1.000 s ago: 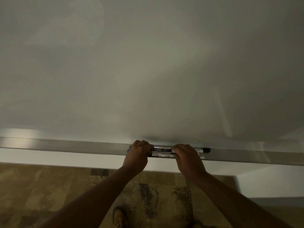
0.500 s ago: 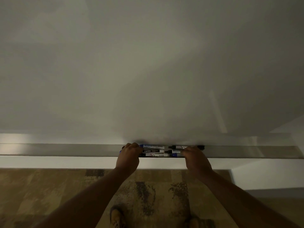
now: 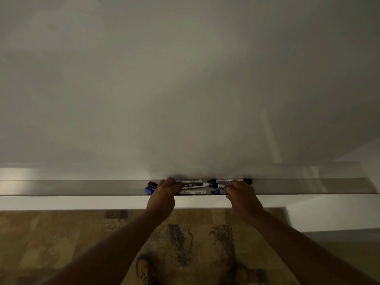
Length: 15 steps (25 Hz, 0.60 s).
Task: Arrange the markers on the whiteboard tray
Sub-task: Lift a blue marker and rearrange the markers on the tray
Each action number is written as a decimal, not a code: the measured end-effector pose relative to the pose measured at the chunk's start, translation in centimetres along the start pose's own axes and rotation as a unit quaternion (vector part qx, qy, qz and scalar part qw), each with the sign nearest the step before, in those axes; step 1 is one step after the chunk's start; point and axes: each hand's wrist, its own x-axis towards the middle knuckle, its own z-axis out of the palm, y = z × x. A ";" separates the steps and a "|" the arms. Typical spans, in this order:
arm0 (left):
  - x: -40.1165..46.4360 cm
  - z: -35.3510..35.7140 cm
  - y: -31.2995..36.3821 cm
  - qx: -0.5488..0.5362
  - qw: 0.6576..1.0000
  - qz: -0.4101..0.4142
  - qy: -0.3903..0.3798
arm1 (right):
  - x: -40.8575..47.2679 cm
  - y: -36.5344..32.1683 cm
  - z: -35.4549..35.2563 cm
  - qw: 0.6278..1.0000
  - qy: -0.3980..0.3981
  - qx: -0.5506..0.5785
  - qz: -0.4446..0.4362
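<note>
Several markers lie lengthwise in the metal whiteboard tray (image 3: 82,187). A black "camlin" marker (image 3: 193,185) sits in the middle row, a white marker (image 3: 192,191) in front of it and another marker (image 3: 189,179) behind it. My left hand (image 3: 164,192) rests over the left ends of these, fingers curled on them; a black cap (image 3: 152,184) and a blue cap (image 3: 148,190) stick out to its left. My right hand (image 3: 240,191) covers the right group, where a blue-capped marker (image 3: 217,191) and a black-capped marker (image 3: 226,180) show.
The whiteboard (image 3: 185,89) rises straight behind the tray. The tray runs far to the left and right of the markers. Below is a white ledge (image 3: 61,202), patterned carpet (image 3: 61,243) and my shoes (image 3: 145,268).
My hands have moved apart along the tray, the right hand sliding right with its markers. More of the middle markers now shows between the hands, and caps have appeared left of my left hand.
</note>
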 end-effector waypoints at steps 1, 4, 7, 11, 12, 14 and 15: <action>-0.1 0.1 0.0 0.000 1.000 0.003 -0.001 | 0.0 0.0 0.2 1.000 -0.004 -0.006 0.008; -0.4 0.4 0.2 0.000 1.000 0.011 0.003 | 0.1 0.0 0.5 1.000 0.004 0.000 0.031; -0.6 0.4 0.1 0.022 1.000 0.015 0.007 | 0.0 -0.2 0.6 0.999 0.013 0.008 0.046; -0.5 0.4 -0.1 0.043 0.999 0.020 0.003 | 0.1 -0.1 0.7 0.998 0.029 0.038 0.045; -0.4 0.5 -0.1 0.042 0.999 0.023 0.001 | 0.1 -0.1 0.7 0.998 0.034 0.046 0.042; -0.3 0.4 0.0 0.032 0.999 0.031 -0.001 | 0.0 -0.1 0.7 0.997 0.048 0.054 0.031; -0.3 0.3 0.0 0.022 0.999 0.031 0.003 | 0.0 -0.2 0.6 0.997 0.057 0.056 0.025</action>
